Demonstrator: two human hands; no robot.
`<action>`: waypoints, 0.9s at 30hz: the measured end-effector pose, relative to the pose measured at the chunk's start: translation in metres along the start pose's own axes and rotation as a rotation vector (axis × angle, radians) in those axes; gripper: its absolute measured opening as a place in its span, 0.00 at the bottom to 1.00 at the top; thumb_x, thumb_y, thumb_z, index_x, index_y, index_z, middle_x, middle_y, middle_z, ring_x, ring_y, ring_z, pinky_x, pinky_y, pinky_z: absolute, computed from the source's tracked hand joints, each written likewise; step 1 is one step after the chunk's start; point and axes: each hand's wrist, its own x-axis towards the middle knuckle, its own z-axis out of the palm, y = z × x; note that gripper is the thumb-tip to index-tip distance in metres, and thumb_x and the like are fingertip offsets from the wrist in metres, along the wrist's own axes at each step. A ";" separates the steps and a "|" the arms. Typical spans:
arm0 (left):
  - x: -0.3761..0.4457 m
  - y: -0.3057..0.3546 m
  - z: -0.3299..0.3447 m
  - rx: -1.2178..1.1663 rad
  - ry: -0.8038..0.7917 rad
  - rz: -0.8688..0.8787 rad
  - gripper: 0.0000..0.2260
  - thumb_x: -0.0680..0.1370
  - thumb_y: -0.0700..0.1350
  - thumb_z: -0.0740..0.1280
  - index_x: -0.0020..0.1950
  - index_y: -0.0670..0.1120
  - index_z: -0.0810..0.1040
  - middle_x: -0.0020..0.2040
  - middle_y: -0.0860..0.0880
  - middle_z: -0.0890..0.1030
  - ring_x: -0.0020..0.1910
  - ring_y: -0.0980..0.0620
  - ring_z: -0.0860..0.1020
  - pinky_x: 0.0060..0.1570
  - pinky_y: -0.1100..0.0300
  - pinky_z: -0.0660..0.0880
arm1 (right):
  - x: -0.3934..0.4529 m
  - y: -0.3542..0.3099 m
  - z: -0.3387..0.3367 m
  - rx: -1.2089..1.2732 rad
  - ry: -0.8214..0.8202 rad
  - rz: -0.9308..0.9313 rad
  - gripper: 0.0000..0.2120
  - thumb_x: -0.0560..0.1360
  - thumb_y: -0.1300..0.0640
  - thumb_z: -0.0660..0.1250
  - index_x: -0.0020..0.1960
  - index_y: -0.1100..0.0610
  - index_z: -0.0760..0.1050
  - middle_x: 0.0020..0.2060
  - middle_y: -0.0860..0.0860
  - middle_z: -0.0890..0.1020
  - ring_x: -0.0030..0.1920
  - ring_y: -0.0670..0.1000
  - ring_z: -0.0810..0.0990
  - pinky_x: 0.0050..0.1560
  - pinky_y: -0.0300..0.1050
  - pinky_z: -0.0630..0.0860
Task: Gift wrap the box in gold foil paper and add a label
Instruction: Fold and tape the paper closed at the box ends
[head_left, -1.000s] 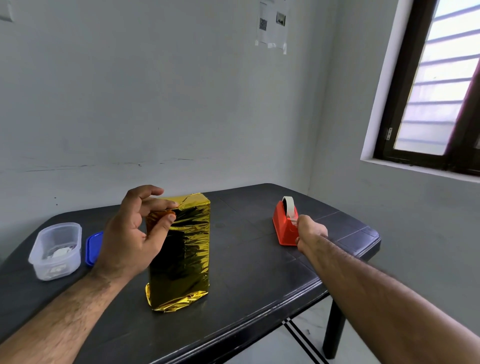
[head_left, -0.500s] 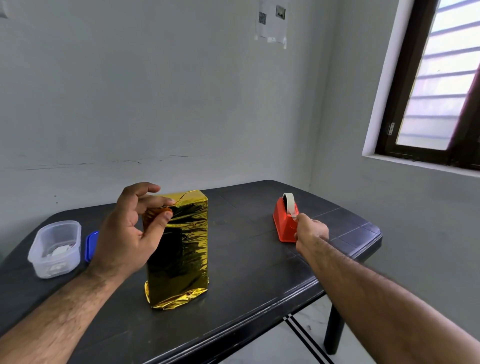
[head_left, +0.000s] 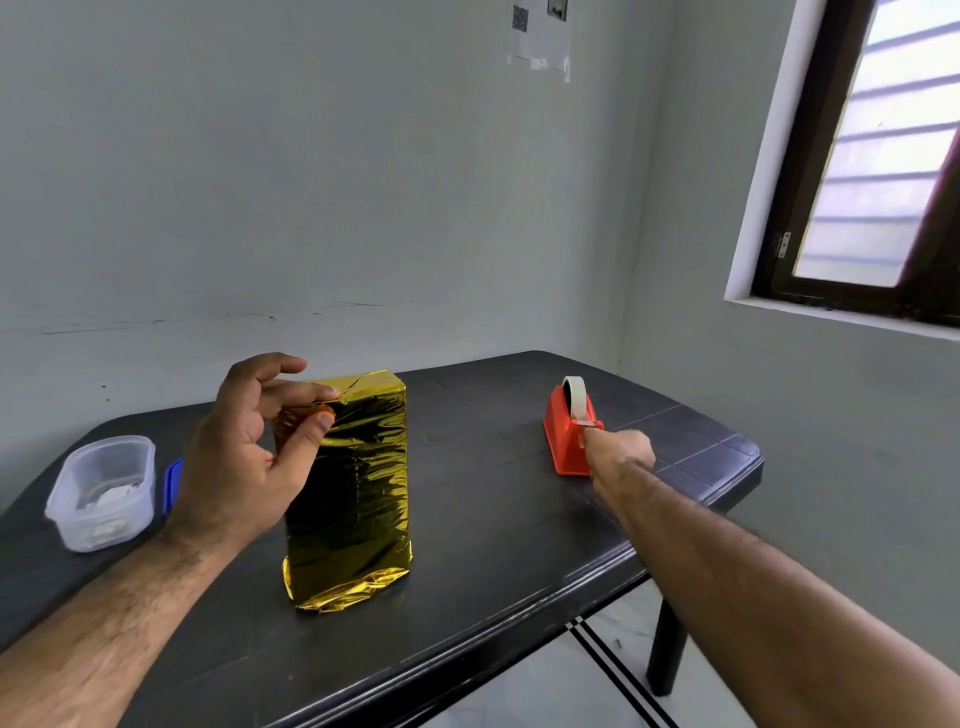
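A tall box wrapped in gold foil paper (head_left: 358, 483) stands upright in the middle of the black table (head_left: 498, 530). My left hand (head_left: 249, 457) holds its upper left edge, thumb on the near face and fingers pressing the folded foil at the top. My right hand (head_left: 618, 454) reaches to the red tape dispenser (head_left: 563, 434) at the right, fingertips pinching the tape end at its cutter. A white tape roll sits in the dispenser.
A clear plastic container (head_left: 104, 491) with small white pieces inside stands at the table's left, its blue lid (head_left: 173, 483) beside it. The table's right edge and corner lie just past the dispenser. A window is on the right wall.
The view has tilted slightly. My right hand stays at the dispenser's cutter, and my left hand keeps its hold on the foil at the box top.
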 end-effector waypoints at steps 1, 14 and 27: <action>0.000 -0.001 0.000 0.001 0.002 -0.005 0.27 0.75 0.39 0.76 0.66 0.59 0.68 0.56 0.59 0.84 0.59 0.70 0.80 0.55 0.70 0.78 | 0.000 -0.001 -0.003 -0.091 -0.066 0.035 0.20 0.75 0.54 0.78 0.62 0.62 0.79 0.46 0.55 0.82 0.41 0.53 0.82 0.38 0.47 0.80; -0.005 0.003 0.004 0.002 -0.037 -0.092 0.27 0.76 0.36 0.77 0.70 0.48 0.69 0.54 0.58 0.86 0.58 0.66 0.82 0.49 0.63 0.78 | -0.089 -0.066 -0.013 0.291 -0.961 -0.438 0.07 0.74 0.57 0.72 0.38 0.49 0.79 0.46 0.54 0.79 0.44 0.49 0.79 0.44 0.50 0.74; 0.000 0.012 -0.014 0.070 -0.063 -0.224 0.27 0.79 0.41 0.75 0.69 0.61 0.66 0.52 0.68 0.85 0.61 0.65 0.80 0.61 0.59 0.79 | -0.206 -0.166 0.003 -0.143 -1.400 -0.984 0.04 0.78 0.56 0.70 0.52 0.52 0.78 0.66 0.51 0.83 0.72 0.48 0.76 0.74 0.54 0.67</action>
